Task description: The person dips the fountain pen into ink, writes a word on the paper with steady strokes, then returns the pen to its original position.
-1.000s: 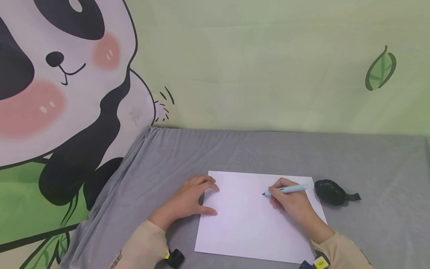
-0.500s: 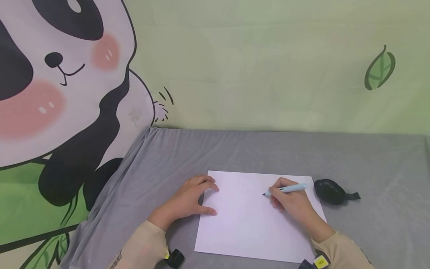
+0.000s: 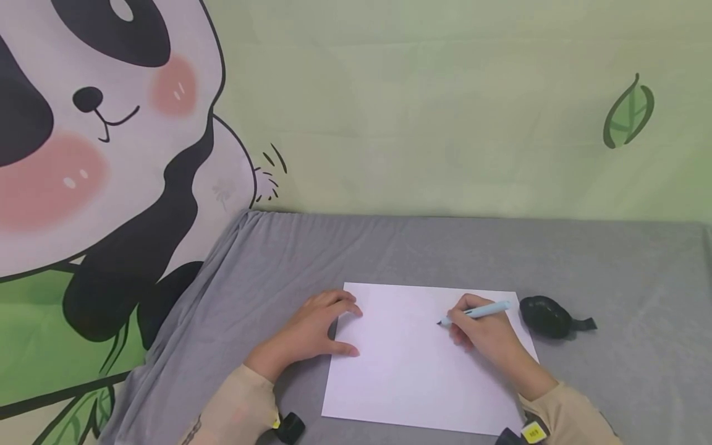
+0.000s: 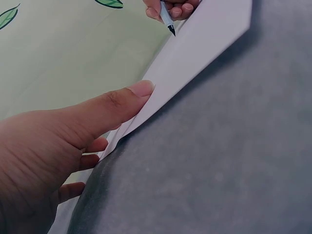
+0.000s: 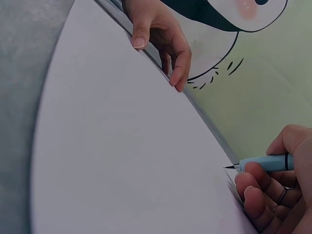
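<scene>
A sheet of white paper (image 3: 400, 377) lies on the grey cloth. My right hand (image 3: 481, 330) pinches a light blue pen (image 3: 484, 309) between thumb and fingers, over the paper's upper right part. The pen's dark tip points left and down; in the right wrist view the tip of the pen (image 5: 265, 163) is close to the sheet, and I cannot tell if it touches. My left hand (image 3: 311, 327) rests at the paper's left edge with thumb and fingers spread apart. In the left wrist view its thumb (image 4: 141, 88) presses on the sheet. No marks show on the paper.
Right of the paper lies a dark, shiny, rounded object (image 3: 546, 317) with a short flat tail. Grey cloth (image 3: 423, 247) covers the table. Behind it hangs a light green backdrop (image 3: 434, 123) with a panda and leaf picture.
My right hand and the pen have shifted very slightly right. The left hand and the paper have stayed in place.
</scene>
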Demonstrator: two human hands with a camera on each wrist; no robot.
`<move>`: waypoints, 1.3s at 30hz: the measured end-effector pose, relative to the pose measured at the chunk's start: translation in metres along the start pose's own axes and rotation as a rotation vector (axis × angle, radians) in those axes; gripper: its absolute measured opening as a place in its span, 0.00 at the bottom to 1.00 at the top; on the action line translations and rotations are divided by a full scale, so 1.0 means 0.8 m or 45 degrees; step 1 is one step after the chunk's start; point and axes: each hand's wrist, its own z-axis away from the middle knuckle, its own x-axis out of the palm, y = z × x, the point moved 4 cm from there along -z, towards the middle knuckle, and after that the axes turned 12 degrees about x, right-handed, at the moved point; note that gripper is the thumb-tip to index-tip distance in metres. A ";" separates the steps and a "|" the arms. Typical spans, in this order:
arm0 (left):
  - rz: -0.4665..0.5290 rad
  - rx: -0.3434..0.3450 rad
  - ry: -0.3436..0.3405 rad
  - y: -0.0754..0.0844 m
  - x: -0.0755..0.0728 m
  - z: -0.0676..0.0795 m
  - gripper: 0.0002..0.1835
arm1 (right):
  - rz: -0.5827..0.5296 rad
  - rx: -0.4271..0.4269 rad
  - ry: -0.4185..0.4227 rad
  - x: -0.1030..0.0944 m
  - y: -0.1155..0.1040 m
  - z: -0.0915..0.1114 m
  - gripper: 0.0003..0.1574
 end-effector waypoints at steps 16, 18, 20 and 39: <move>-0.016 0.010 -0.001 0.000 -0.001 0.002 0.30 | 0.031 0.007 -0.023 -0.003 0.001 0.000 0.09; -0.020 0.017 0.001 0.000 -0.001 0.002 0.30 | 0.028 0.015 -0.025 -0.004 0.002 0.000 0.09; -0.022 0.018 0.002 0.000 -0.001 0.001 0.30 | 0.037 0.018 -0.025 -0.004 0.003 -0.001 0.09; -0.013 0.018 0.009 0.000 -0.002 0.002 0.30 | 0.095 0.075 -0.016 -0.012 0.001 0.002 0.09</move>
